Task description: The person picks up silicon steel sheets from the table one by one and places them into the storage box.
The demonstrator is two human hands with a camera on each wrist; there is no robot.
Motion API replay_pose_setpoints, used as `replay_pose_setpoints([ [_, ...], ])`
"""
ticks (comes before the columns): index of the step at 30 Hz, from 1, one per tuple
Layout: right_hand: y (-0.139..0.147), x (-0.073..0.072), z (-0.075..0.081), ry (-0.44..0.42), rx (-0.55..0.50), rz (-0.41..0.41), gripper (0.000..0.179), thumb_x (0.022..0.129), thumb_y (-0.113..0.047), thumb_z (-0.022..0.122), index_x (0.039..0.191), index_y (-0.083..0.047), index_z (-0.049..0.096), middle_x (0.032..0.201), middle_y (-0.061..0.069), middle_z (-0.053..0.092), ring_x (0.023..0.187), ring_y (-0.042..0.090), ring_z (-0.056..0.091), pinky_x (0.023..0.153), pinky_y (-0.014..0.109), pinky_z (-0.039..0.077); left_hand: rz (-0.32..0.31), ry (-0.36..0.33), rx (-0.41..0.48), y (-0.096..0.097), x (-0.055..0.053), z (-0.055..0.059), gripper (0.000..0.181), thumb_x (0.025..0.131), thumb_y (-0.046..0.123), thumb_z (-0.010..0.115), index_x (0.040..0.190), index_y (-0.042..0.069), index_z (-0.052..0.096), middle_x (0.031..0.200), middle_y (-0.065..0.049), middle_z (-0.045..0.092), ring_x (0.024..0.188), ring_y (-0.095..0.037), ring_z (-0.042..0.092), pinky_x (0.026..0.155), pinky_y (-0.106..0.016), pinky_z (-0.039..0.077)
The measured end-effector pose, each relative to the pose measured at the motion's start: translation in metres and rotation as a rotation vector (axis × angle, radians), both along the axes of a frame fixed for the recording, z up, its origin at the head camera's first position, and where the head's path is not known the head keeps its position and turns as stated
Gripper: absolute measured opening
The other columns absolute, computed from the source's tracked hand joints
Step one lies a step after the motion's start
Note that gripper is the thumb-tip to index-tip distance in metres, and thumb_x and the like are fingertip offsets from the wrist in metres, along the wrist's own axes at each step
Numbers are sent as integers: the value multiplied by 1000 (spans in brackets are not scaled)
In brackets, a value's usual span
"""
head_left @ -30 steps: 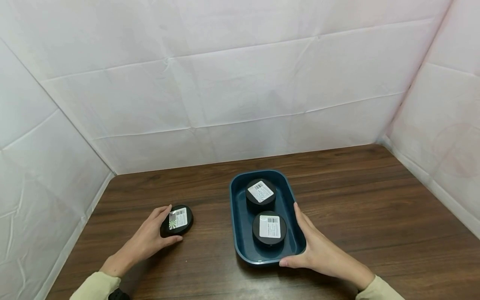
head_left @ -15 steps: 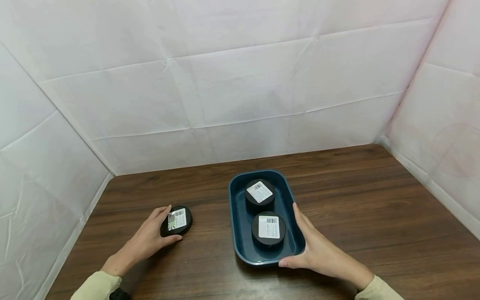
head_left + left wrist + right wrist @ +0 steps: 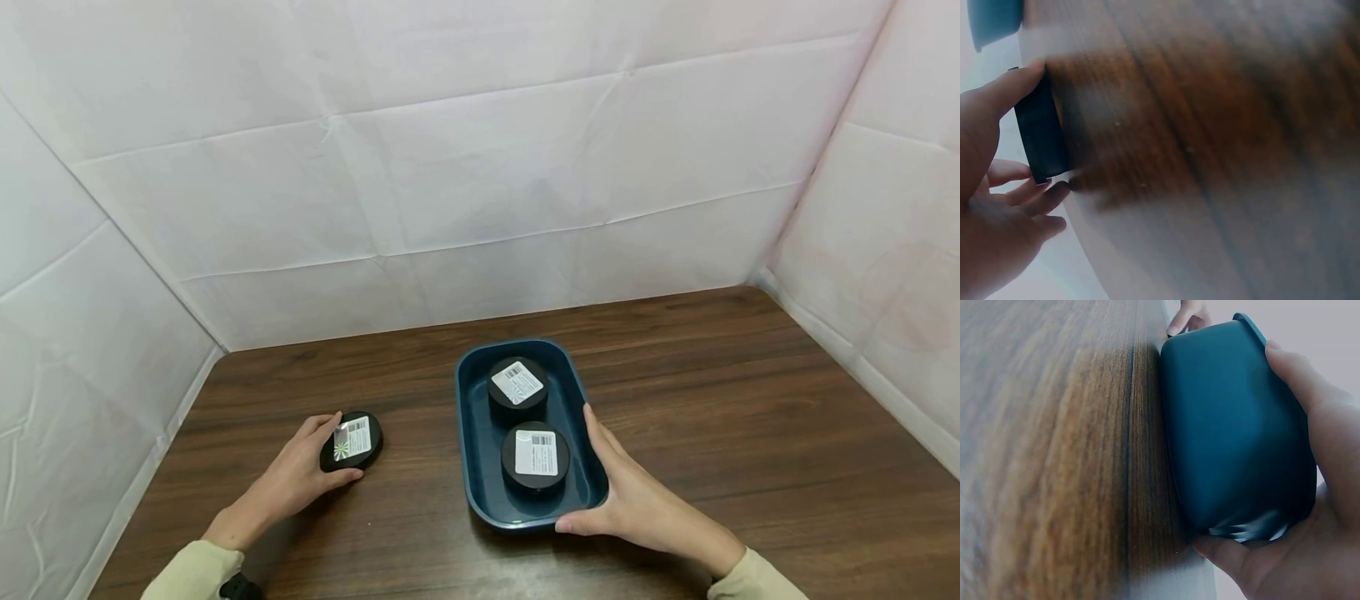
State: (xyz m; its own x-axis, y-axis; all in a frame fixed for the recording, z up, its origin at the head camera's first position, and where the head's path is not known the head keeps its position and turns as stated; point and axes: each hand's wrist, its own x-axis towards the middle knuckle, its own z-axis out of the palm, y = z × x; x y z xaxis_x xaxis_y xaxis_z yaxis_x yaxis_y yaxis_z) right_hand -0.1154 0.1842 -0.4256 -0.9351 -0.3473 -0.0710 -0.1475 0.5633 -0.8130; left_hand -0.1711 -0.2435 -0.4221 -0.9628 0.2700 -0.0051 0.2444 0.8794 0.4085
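At the left in the head view, my left hand (image 3: 288, 479) holds a flat, round black container (image 3: 352, 440) with a white barcode label, standing on the table. In the left wrist view the thumb and fingers span the container's edge (image 3: 1041, 131). My right hand (image 3: 645, 504) grips the near right corner of a dark blue tray (image 3: 483, 496), thumb at the front rim and fingers along the right side. The right wrist view shows the tray's outer wall (image 3: 1229, 425) between thumb and fingers. Inside the tray sit two similar labelled containers, one farther back (image 3: 517, 388), one nearer (image 3: 536, 455).
The dark brown wooden table (image 3: 720, 392) runs back to a white sheet-covered wall (image 3: 465, 183). More white sheeting stands along the left (image 3: 67, 400) and right (image 3: 892, 275) sides. A stretch of table lies between the held container and the tray.
The head view shifts very slightly. Both hands keep their holds, and the containers and tray stay where they were.
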Motion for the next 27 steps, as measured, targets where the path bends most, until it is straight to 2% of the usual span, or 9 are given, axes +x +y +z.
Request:
replay_pose_setpoints([
  [11,0,0,-1,-10,2,2,136,73,-55,85,160,-27,-15,169,16,1,150,44,20,111,65,33,26,-118,-38,0,-4,7,105,81,45,82,151,-13,29,139,-34,46,125,-48,52,98,-59,48],
  [16,0,0,0,-8,5,-2,137,72,-56,85,161,-27,-15,169,16,1,151,44,19,112,66,32,24,-134,-38,1,-6,8,107,80,46,82,152,-13,28,140,-36,44,126,-48,51,98,-59,47],
  [20,0,0,0,-5,1,-1,137,72,-56,85,161,-26,-14,169,16,1,151,43,19,112,66,32,29,-108,-24,1,-6,6,102,79,45,84,148,-12,35,135,-34,48,124,-49,52,99,-61,46],
  [27,0,0,-1,-3,-2,-3,137,72,-56,85,161,-26,-14,169,16,0,151,43,18,113,66,31,44,-6,27,3,-6,0,92,73,37,89,138,-13,48,129,-32,56,122,-50,54,111,-71,29],
])
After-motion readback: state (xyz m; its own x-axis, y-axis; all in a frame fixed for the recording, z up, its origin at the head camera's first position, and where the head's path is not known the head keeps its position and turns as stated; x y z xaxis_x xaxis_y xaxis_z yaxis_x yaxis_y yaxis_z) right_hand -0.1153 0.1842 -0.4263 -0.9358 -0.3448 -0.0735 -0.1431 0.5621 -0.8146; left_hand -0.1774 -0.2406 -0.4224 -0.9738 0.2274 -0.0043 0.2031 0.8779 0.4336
